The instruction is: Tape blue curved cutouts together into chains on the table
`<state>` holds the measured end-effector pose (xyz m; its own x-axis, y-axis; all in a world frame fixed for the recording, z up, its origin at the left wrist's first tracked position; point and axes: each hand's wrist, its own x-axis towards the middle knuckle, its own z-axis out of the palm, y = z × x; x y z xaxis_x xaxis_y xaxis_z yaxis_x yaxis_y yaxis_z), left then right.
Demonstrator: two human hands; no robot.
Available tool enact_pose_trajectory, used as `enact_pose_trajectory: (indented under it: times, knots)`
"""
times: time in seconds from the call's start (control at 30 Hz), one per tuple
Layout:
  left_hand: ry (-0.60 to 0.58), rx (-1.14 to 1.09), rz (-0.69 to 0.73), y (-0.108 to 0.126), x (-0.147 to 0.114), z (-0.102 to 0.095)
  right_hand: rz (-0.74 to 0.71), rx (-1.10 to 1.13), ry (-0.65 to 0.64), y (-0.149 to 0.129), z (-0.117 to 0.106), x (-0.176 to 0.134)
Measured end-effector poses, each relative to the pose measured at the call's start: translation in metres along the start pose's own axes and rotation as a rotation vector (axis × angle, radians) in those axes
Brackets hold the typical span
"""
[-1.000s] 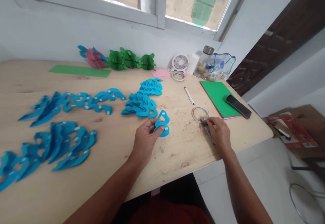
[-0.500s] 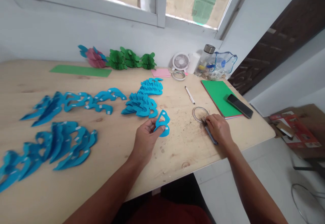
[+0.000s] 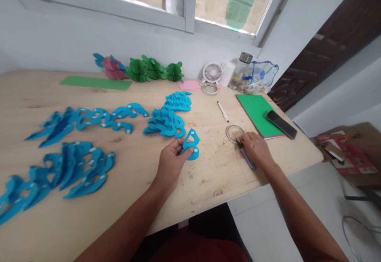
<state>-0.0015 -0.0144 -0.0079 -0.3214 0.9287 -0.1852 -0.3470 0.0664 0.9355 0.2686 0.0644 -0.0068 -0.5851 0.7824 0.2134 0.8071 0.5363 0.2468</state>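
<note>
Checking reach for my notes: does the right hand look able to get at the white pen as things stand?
Probably yes: the white pen lies uncovered on the tabletop. The right hand is beside the ring-shaped roll, which lies flat and seems little hindrance.

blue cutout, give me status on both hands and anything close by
Left hand pinching blue cutout. Right hand at metallic-looking ring and grey-handled tool, grip unclear. Folded blue stack just beyond left hand.
</note>
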Motion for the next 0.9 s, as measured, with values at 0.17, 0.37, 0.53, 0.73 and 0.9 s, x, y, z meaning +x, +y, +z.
enact_pose_trajectory:
  times: [0.17, 0.37, 0.53, 0.73, 0.9]
  knots:
    - [-0.015, -0.034, -0.016, 0.001, 0.000, 0.000, 0.032, 0.011, 0.040, -0.003, 0.004, -0.003]
    - [-0.007, -0.026, -0.011, 0.002, 0.000, 0.000, 0.073, 0.055, 0.064, -0.004, 0.005, -0.005]
    - [-0.012, -0.031, -0.015, 0.001, 0.001, -0.001, 0.156, 0.113, 0.121, -0.007, 0.008, -0.008]
    - [-0.024, -0.035, -0.021, 0.002, 0.000, -0.001, 0.462, 0.501, 0.313, -0.015, -0.001, -0.007]
    - [-0.028, -0.025, -0.014, 0.001, 0.001, 0.000, 0.647, 1.194, 0.348, -0.053, -0.031, 0.000]
